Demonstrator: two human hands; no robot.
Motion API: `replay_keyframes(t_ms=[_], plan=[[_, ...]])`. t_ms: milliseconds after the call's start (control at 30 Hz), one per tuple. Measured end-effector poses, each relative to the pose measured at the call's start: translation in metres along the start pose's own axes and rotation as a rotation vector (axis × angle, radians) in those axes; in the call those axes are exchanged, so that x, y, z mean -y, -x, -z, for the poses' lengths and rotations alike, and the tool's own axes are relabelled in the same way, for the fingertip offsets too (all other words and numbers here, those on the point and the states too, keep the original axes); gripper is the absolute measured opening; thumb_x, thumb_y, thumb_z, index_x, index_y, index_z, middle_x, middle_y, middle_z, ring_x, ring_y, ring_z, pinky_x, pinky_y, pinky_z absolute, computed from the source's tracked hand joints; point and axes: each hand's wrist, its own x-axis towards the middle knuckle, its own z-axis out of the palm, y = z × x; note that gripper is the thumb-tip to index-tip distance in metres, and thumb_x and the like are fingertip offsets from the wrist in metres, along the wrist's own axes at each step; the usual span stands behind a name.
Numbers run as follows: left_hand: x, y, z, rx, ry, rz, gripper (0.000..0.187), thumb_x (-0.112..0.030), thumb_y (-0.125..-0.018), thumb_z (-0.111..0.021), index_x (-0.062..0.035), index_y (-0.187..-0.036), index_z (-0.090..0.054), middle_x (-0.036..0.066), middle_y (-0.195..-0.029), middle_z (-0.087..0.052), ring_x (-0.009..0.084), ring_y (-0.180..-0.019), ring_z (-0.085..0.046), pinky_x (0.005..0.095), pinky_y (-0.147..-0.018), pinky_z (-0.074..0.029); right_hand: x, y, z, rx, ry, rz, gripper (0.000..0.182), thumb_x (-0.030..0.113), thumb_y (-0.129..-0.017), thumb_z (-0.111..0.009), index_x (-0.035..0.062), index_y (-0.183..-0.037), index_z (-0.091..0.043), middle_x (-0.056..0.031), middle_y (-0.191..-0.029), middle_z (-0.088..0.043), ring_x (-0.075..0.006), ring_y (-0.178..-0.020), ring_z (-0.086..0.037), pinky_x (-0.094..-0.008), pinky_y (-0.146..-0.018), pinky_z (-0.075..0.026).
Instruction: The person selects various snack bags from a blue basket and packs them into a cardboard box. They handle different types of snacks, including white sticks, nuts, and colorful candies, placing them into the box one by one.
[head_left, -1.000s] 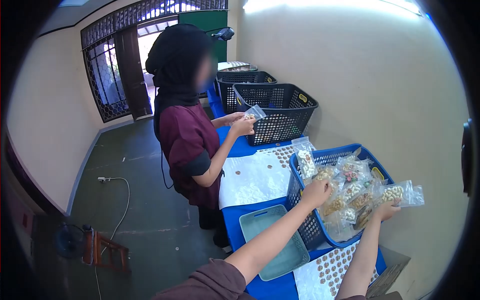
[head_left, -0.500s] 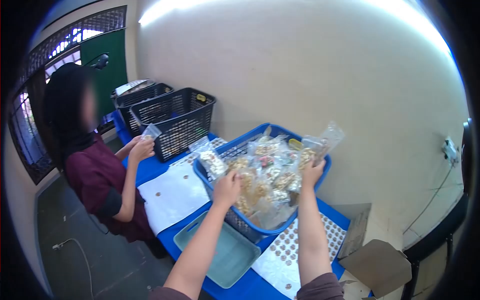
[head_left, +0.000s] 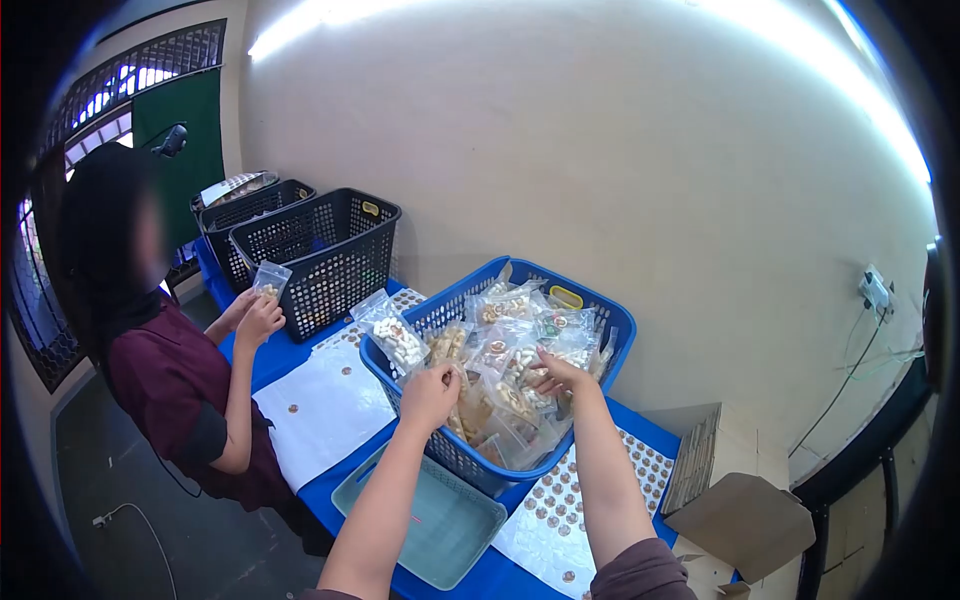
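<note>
A blue plastic basket (head_left: pixel 520 478) holds several clear zip bags (head_left: pixel 505 310) of pale and tan pieces, some with round stickers. At the basket's near left side, my left hand (head_left: pixel 430 398) is closed in a pinch on the edge of a clear bag of tan pieces (head_left: pixel 447 345). My right hand (head_left: pixel 562 376) is over the right half of the pile, fingers apart and touching the bags there. A bag of white pieces (head_left: pixel 397 340) leans over the basket's left rim.
A green-grey tray (head_left: pixel 440 540) and sticker sheets (head_left: pixel 540 530) lie on the blue-covered table. Black baskets (head_left: pixel 340 270) stand at the back left. To the left, a person (head_left: pixel 180 370) holds a small bag (head_left: pixel 270 280). A cardboard box (head_left: pixel 745 525) sits at the right.
My right hand has let go of the bag it held up at the basket's right side and moved left onto the pile. My left hand stays near the left side. The view has shifted slightly.
</note>
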Motion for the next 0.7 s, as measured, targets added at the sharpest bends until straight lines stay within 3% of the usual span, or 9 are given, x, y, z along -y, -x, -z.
replay_keyframes(t_ms=[100,267,333,400,467,500,600,633,700], plan=[[0.001,-0.007,0.003,-0.006,0.001,0.023,0.026,-0.03,-0.087,-0.054,-0.0074,-0.089,-0.066,0.014,-0.078,-0.067,0.0352,-0.075,-0.063,0.0437,-0.068,-0.049,-0.013,-0.016,0.003,-0.038,-0.053,-0.233,0.076,0.066,-0.092,-0.028,0.015,-0.148,-0.025,-0.0205,-0.129,-0.053,-0.0278,-0.116,-0.054,-0.0387,-0.097,-0.042],[0.004,-0.004,0.002,-0.004,0.009,0.03,0.025,-0.03,-0.085,-0.057,-0.0079,-0.089,-0.067,0.012,-0.079,-0.068,0.0331,-0.076,-0.064,0.042,-0.068,-0.05,-0.036,-0.05,0.021,-0.035,-0.392,-0.359,0.061,0.049,-0.094,-0.046,0.0101,-0.14,-0.035,-0.0223,-0.136,-0.045,-0.033,-0.117,-0.053,-0.0457,-0.1,-0.044],[0.003,-0.01,0.006,-0.006,0.01,0.022,0.024,-0.03,-0.083,-0.059,-0.0078,-0.088,-0.067,0.012,-0.08,-0.068,0.0324,-0.077,-0.065,0.0413,-0.069,-0.051,-0.016,-0.054,0.024,-0.262,-0.782,-0.422,0.052,0.041,-0.095,-0.048,0.0046,-0.132,-0.04,-0.0232,-0.138,-0.041,-0.0352,-0.11,-0.058,-0.0457,-0.091,-0.051],[0.003,-0.008,0.004,-0.013,-0.011,0.017,0.024,-0.029,-0.081,-0.061,-0.0076,-0.088,-0.067,0.011,-0.081,-0.069,0.0312,-0.078,-0.066,0.0406,-0.071,-0.051,-0.005,-0.046,0.009,-0.269,-0.766,-0.425,0.053,0.035,-0.092,-0.057,0.0002,-0.128,-0.042,-0.0235,-0.133,-0.046,-0.0365,-0.104,-0.062,-0.0438,-0.085,-0.055],[0.004,-0.009,0.003,-0.025,-0.031,0.028,0.023,-0.029,-0.08,-0.062,-0.0078,-0.087,-0.068,0.011,-0.081,-0.069,0.0307,-0.079,-0.066,0.0398,-0.072,-0.052,0.004,-0.041,-0.02,-0.386,-0.528,-0.161,0.061,0.03,-0.086,-0.068,-0.0007,-0.131,-0.04,-0.0205,-0.131,-0.049,-0.0348,-0.101,-0.063,-0.0421,-0.08,-0.057],[0.004,-0.008,0.003,-0.033,-0.037,0.03,0.022,-0.028,-0.079,-0.062,-0.008,-0.086,-0.068,0.011,-0.08,-0.069,0.0307,-0.078,-0.066,0.0397,-0.072,-0.052,0.013,-0.061,-0.022,-0.206,-0.282,-0.439,0.061,0.027,-0.079,-0.076,0.0,-0.126,-0.048,-0.0172,-0.122,-0.057,-0.0321,-0.097,-0.065,-0.0442,-0.077,-0.057],[0.004,-0.008,0.002,-0.033,-0.056,0.014,0.022,-0.028,-0.079,-0.063,-0.0089,-0.085,-0.069,0.01,-0.08,-0.069,0.0306,-0.078,-0.066,0.0393,-0.072,-0.052,-0.017,-0.092,-0.018,-0.039,-0.313,-0.254,0.04,0.031,-0.082,-0.066,0.0068,-0.112,-0.061,-0.0183,-0.114,-0.061,-0.032,-0.081,-0.066,-0.0427,-0.069,-0.056],[0.003,-0.006,0.002,-0.013,-0.037,0.031,0.022,-0.029,-0.079,-0.063,-0.0094,-0.086,-0.07,0.01,-0.08,-0.069,0.0301,-0.078,-0.066,0.0392,-0.072,-0.052,-0.026,-0.094,-0.018,-0.226,-0.468,-0.108,0.026,0.025,-0.081,-0.066,0.0048,-0.098,-0.066,-0.0153,-0.096,-0.067,-0.0315,-0.075,-0.065,-0.0411,-0.068,-0.056],[0.0,-0.006,0.005,0.003,-0.016,0.043,0.022,-0.029,-0.078,-0.064,-0.0099,-0.087,-0.07,0.01,-0.08,-0.069,0.0297,-0.078,-0.066,0.0391,-0.073,-0.052,-0.018,-0.114,-0.002,-0.583,-0.351,0.061,0.019,0.015,-0.088,-0.054,0.0031,-0.098,-0.064,-0.0142,-0.089,-0.066,-0.0272,-0.085,-0.067,-0.045,-0.067,-0.055]])
